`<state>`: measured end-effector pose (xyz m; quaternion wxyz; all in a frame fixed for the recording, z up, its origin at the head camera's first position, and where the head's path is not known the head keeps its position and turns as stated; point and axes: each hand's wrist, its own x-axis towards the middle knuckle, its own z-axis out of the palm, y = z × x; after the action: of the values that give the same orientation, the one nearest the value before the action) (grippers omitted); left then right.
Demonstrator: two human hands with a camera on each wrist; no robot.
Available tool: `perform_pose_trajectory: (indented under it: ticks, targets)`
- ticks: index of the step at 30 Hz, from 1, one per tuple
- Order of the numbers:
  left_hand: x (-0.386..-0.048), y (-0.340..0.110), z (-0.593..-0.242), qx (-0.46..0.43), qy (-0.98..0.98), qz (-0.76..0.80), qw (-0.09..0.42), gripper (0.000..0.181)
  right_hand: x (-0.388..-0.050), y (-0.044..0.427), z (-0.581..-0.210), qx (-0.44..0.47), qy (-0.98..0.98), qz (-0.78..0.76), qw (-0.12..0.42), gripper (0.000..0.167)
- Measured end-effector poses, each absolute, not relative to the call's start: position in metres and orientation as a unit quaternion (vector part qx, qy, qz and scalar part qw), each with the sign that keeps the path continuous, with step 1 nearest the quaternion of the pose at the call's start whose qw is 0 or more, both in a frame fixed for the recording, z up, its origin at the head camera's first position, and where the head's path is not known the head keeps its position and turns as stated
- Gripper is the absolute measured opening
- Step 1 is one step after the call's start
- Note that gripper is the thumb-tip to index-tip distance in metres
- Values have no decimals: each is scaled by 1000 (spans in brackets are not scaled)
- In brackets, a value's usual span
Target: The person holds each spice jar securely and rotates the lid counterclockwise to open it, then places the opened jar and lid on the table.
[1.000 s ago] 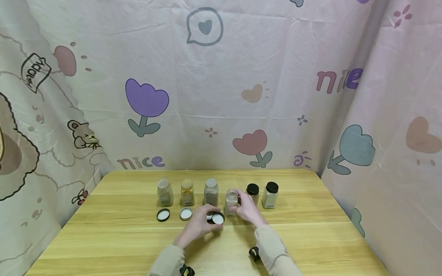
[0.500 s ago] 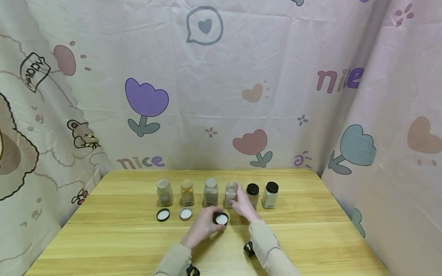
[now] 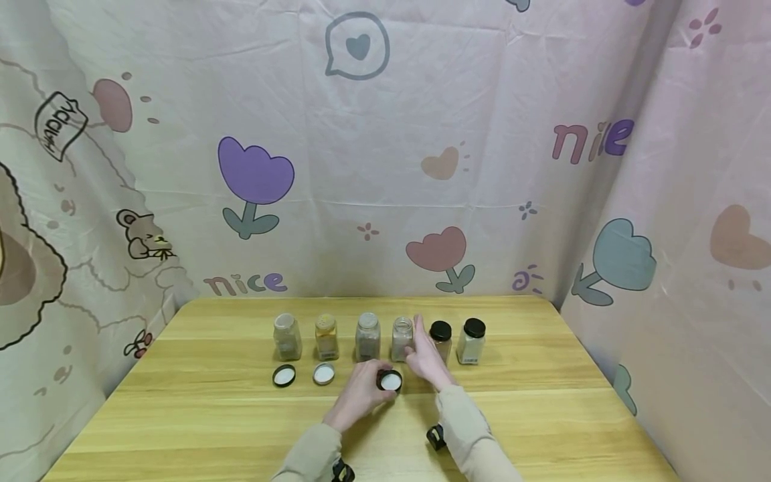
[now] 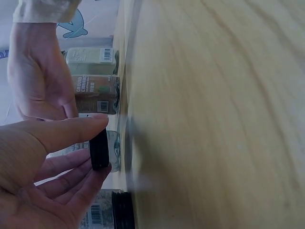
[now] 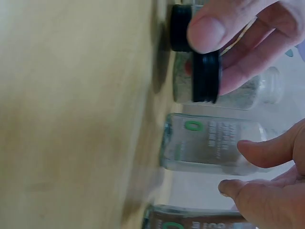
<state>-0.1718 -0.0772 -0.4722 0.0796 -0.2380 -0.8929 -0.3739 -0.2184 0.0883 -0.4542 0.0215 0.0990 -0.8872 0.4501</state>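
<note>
My left hand (image 3: 360, 393) pinches a black jar lid (image 3: 390, 381) between thumb and fingers, its white inside facing up toward the head camera. The lid is just in front of an uncapped glass spice jar (image 3: 402, 340) of pale contents. Beside that jar is my right hand (image 3: 426, 358), fingers straightened and thumb spread near the glass; whether the thumb touches it I cannot tell. In the right wrist view, the jar (image 5: 209, 143) stands upright with a green-marked label. Another black lid (image 5: 180, 27) shows past the left hand there, mostly hidden in the head view.
Left of that jar stand uncapped jars: a grey one (image 3: 368, 338), a yellow one (image 3: 326, 338) and a greenish one (image 3: 288, 338). Two lids (image 3: 284, 375) lie before them. Rightward are black-capped jars of ground cinnamon (image 4: 93, 93) and pale powder (image 3: 471, 343). A printed curtain (image 3: 361, 167) hangs behind.
The uncapped jar has gone back slightly into the row, and my right hand has loosened from it. My left hand has shifted a little to the right with the lid.
</note>
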Motion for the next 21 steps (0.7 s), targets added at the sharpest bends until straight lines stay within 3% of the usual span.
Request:
perform_pose_trajectory:
  ticks: [4,11,21]
  targets:
    - [-173,-73,-470,-229,-896,-374,72,44,-212,92,-448,109,-880,461,35,75]
    - [-179,-65,-470,-215,-906,-359,57,42,-205,100,-443,148,-848,497,107,63]
    - [-182,-57,-475,-220,-908,-349,67,41,-203,118,-440,120,-763,604,196,59]
